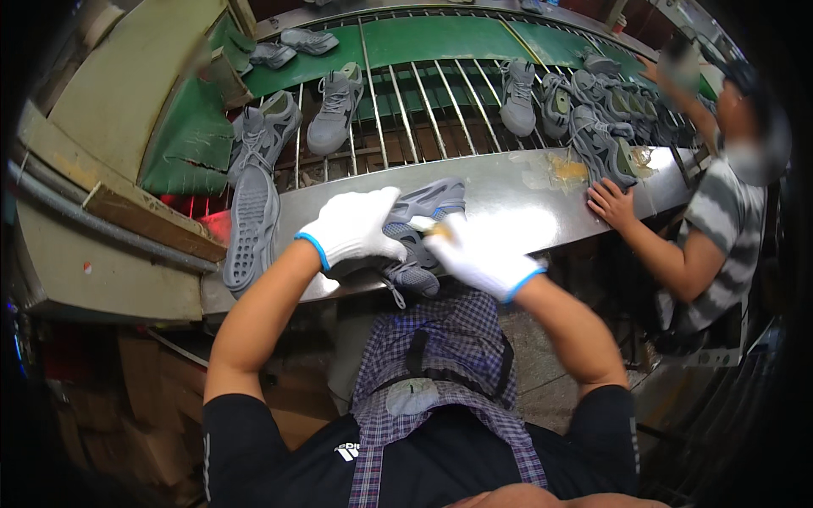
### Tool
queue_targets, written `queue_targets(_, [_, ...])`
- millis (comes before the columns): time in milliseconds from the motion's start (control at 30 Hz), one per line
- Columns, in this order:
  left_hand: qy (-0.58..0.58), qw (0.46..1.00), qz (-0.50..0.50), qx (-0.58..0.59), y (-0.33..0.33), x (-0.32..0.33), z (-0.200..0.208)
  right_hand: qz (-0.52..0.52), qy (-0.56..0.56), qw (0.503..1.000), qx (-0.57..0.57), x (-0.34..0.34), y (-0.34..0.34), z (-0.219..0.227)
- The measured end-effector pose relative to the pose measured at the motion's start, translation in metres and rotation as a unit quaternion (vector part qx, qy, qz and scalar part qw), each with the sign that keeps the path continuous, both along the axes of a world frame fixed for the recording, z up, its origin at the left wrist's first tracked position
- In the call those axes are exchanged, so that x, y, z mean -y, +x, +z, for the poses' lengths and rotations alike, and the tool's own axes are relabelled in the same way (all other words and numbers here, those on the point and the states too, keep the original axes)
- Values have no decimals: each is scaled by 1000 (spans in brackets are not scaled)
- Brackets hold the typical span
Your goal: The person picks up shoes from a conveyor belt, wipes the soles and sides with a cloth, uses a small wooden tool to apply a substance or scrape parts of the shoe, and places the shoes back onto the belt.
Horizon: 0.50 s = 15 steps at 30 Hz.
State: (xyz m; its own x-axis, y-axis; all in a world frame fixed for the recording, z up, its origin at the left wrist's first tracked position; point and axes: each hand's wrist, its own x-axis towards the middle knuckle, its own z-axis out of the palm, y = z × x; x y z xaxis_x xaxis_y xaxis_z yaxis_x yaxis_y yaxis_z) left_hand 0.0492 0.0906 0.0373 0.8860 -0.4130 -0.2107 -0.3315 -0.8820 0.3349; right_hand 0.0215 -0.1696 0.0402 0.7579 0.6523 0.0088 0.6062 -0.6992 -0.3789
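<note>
Just beyond the plaid apron (436, 351), the white-gloved left hand (357, 227) is clamped on a grey shoe (405, 239) at the near edge of the metal worktop (517, 203). The gloved right hand (483, 258) closes around a small, blurred tan tool (439, 230) at the shoe. Farther off, more grey shoes (518, 100) stand on metal bars before a green surface (423, 41).

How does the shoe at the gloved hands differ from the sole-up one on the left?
Pose: the shoe at the hands shows part of its upper and a dangling lace; the sole-up shoe shows its treaded bottom.
Contact: the left hand holds the first; no hand is on the second.
Colour: the first has blue patches; the second's visible side is plain grey.
Shared: both mainly grey.
</note>
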Motion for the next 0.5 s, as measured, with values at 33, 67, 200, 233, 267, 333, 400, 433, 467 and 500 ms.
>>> queue_targets(33, [-14,1000,-6,20,-5,2,0,-133,57,972,-187,26,12,-15])
queue_targets(67, [-14,1000,2,26,-5,7,2,-135,29,985,-107,39,11,-16])
queue_targets(200, [26,999,9,-43,5,8,8,-161,8,987,-17,39,9,-32])
queue_targets(233, [6,1000,14,-17,4,5,2,-147,12,989,19,38,7,-35])
queue_targets(267, [-13,1000,20,9,0,3,-5,-132,17,990,55,38,2,-38])
queue_targets(333, [-56,996,34,60,-13,3,-7,-125,-7,992,27,35,0,-29])
queue_targets(400, [-106,990,14,91,-17,1,-11,-161,101,974,-124,41,7,-41])
queue_targets(433, [-129,986,2,106,-18,-1,-11,-179,157,951,-198,43,12,-50])
queue_targets(467, [-98,987,-10,123,-21,-1,-14,-200,162,914,-313,45,17,-60])
queue_targets(500, [-100,987,-7,122,-22,-2,-16,-189,142,928,-287,43,17,-59])
